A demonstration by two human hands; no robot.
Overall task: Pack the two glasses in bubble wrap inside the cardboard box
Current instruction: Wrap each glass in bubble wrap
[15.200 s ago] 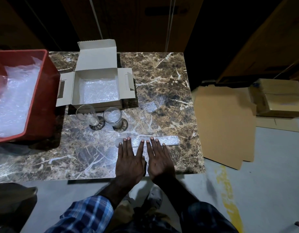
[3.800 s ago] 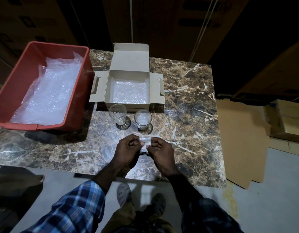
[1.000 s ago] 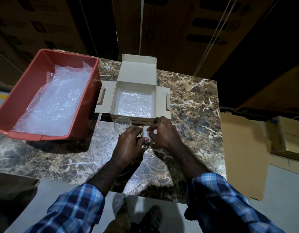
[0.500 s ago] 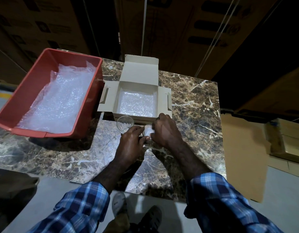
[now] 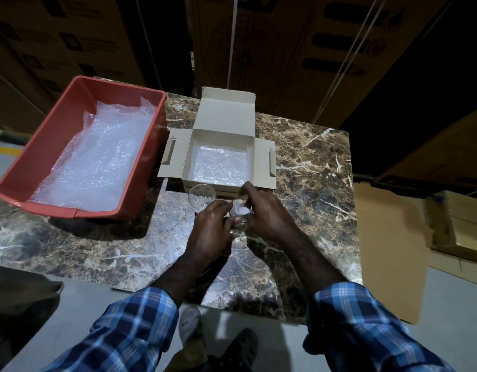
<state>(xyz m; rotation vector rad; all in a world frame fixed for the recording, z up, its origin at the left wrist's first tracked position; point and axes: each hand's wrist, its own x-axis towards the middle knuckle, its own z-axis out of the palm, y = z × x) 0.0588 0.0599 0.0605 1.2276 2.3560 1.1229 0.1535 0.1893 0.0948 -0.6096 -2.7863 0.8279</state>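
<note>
Your left hand [image 5: 210, 226] and right hand [image 5: 267, 213] both pinched the wrap [image 5: 238, 210] around one glass [image 5: 238, 220] on the tabletop [image 5: 312, 167], just near of the open box [image 5: 224, 135]. The bare glass [image 5: 201, 196] stood right beside it on the left, with the red bin [image 5: 44, 146] further left.

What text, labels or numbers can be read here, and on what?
None can be read.
Stacked cartons behind the table: dark printed marks and bars, too dim and blurred to read.
Open cardboard box, red bin, both glasses: no print visible.
</note>
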